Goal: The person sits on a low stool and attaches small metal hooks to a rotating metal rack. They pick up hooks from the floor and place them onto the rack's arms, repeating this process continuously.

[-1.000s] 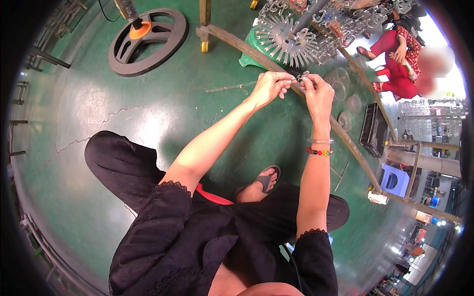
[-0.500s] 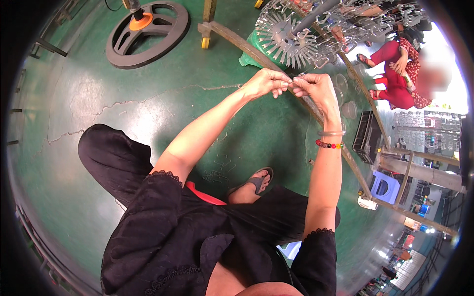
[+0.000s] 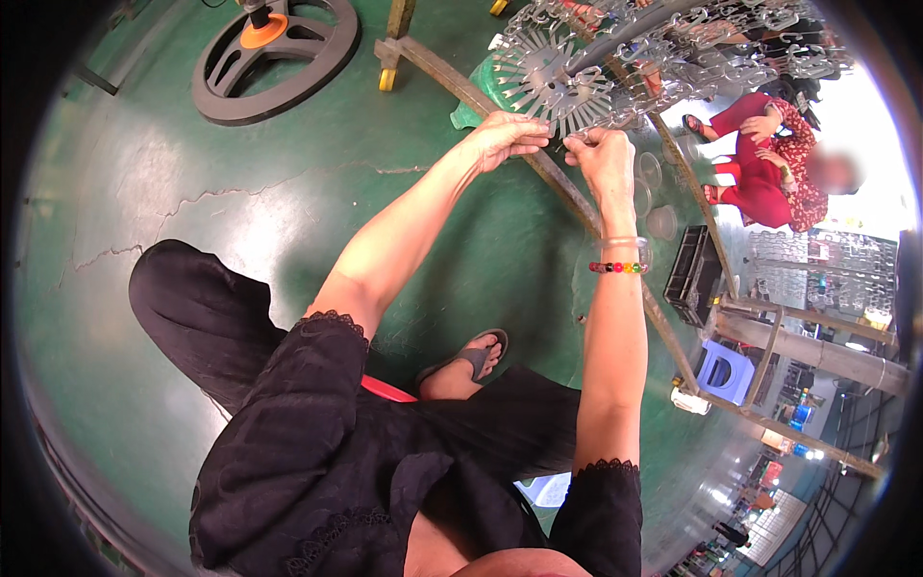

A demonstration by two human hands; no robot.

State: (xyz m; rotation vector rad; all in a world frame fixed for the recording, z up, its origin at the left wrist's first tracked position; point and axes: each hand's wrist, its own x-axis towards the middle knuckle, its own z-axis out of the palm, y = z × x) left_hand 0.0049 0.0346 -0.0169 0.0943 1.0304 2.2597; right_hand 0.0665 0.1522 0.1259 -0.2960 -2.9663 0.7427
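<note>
My left hand (image 3: 506,140) reaches out at the top middle, thumb and fingers pressed together beside the lower edge of a slotted metal disc (image 3: 540,73). Across a small gap, my right hand (image 3: 604,165) is closed in a pinch just below the same disc. Whatever lies between the fingertips of either hand is too small to make out. Many bent wire hooks (image 3: 740,60) hang on the rack to the right of the disc. A bead bracelet (image 3: 617,268) circles my right wrist.
A metal frame bar (image 3: 461,88) on casters runs slantwise under my hands. Beyond it are clear plastic tubs (image 3: 661,222), a black crate (image 3: 689,276) and a blue stool (image 3: 726,372). A person in red (image 3: 760,154) sits at the right. A large grey wheel (image 3: 223,87) lies top left.
My hands were together at the fingertips and are now apart. Both have moved up toward the slotted disc, and the whole view has shifted a little.
</note>
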